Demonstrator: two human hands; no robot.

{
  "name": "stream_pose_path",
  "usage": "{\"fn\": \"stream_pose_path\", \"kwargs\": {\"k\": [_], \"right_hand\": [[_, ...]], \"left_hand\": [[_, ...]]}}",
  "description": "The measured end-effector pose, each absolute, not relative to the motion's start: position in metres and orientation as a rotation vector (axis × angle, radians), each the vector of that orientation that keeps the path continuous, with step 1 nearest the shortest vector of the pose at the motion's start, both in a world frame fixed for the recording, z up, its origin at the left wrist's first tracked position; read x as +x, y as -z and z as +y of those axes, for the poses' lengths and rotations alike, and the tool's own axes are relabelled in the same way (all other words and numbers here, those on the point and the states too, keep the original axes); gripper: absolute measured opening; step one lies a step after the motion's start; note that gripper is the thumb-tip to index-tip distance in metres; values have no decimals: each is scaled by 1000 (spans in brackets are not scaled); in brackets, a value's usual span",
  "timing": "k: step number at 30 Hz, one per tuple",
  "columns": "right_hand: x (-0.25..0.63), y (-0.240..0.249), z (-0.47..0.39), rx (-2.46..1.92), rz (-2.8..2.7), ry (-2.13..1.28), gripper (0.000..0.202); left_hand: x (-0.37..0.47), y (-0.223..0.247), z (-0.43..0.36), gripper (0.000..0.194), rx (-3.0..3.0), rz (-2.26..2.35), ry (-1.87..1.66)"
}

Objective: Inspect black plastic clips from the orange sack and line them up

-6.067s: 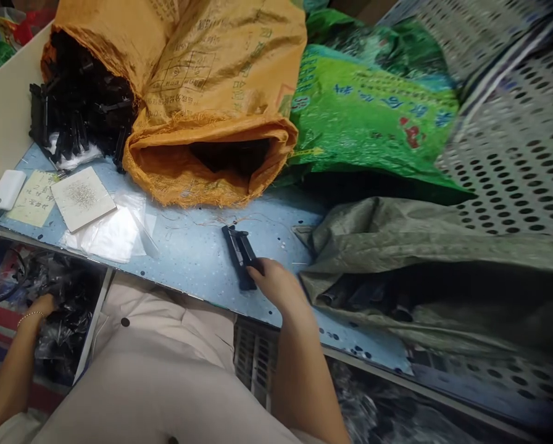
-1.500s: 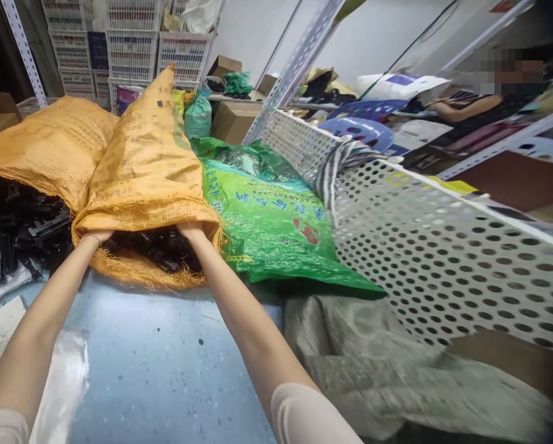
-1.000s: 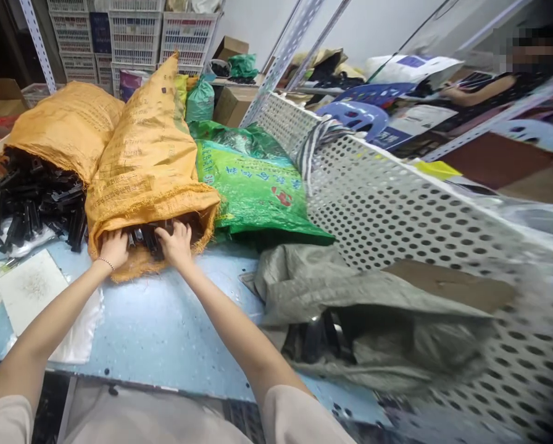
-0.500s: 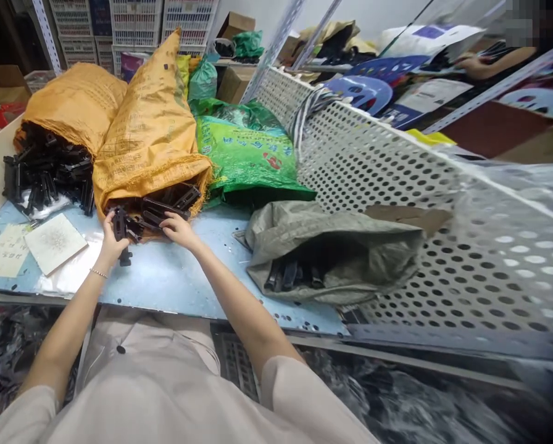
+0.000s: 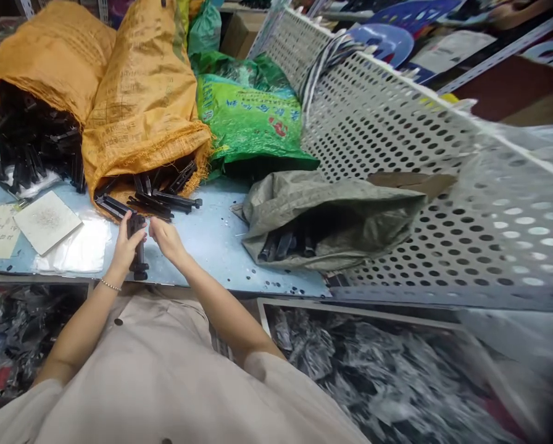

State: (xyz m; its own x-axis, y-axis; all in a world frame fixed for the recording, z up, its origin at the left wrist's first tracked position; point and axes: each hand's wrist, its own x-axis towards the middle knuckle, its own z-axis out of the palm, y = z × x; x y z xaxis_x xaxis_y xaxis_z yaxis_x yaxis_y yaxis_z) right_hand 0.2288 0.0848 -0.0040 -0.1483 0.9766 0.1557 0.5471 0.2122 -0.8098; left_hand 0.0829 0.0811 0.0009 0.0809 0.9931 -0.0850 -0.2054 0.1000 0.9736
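Note:
My left hand (image 5: 127, 246), with a beaded bracelet at the wrist, grips a black plastic part (image 5: 138, 250), long and narrow with a wider end, upright above the table's front edge. Close beside it on the right, my right hand (image 5: 165, 237) has its fingers curled together near the part's upper end. Whether they pinch anything small I cannot make out. Just beyond both hands lies an open orange woven sack (image 5: 140, 145), with several similar black parts (image 5: 165, 200) spilling from its mouth onto the blue tabletop (image 5: 202, 246).
Another orange sack (image 5: 49, 55) full of black parts lies at the left, behind a square white tile (image 5: 47, 222). Right of the hands are a green bag (image 5: 253, 117) and a grey sack (image 5: 341, 203) holding dark parts. A white perforated panel (image 5: 397, 142) borders the right side.
Both hands have drawn back from the orange sack's mouth toward me and come together, the left bringing the black part. The right has left the loose parts. The view has tilted down.

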Motion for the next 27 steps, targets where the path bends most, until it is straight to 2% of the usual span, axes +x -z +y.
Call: {"fn": "stream_pose_path", "kwargs": {"k": [4,7,10,12,16,18,21,24,27], "right_hand": [[233,18,39,-1309,-2112,-422,56],[237,23,24,-1339,-2168,-437,58],[241,20,29,-1378,-2313,-401,52],[245,16,42,-1426,-2394,-370,48],[267,7,102,-1659,-2266,-375,41],[288,4,142,-1842,-2101,-184,30],[318,1,184,-2009,-2130,-130,31],[329,-2,179,-2000,-2071,-157,27],[313,-12,137,-1787,-1883,-108,29]], "left_hand": [[91,4,83,75,837,1043,-1188],[103,15,84,73,765,1056,-1194],[115,29,88,75,663,1054,-1165],[119,38,92,70,671,1080,-1156],[121,53,95,52,1159,1302,-1042],[120,57,94,50,1528,1405,-929],[114,56,94,46,1871,1485,-860],[111,44,97,41,1882,1458,-914],[120,22,102,52,1635,1210,-1063]]}}
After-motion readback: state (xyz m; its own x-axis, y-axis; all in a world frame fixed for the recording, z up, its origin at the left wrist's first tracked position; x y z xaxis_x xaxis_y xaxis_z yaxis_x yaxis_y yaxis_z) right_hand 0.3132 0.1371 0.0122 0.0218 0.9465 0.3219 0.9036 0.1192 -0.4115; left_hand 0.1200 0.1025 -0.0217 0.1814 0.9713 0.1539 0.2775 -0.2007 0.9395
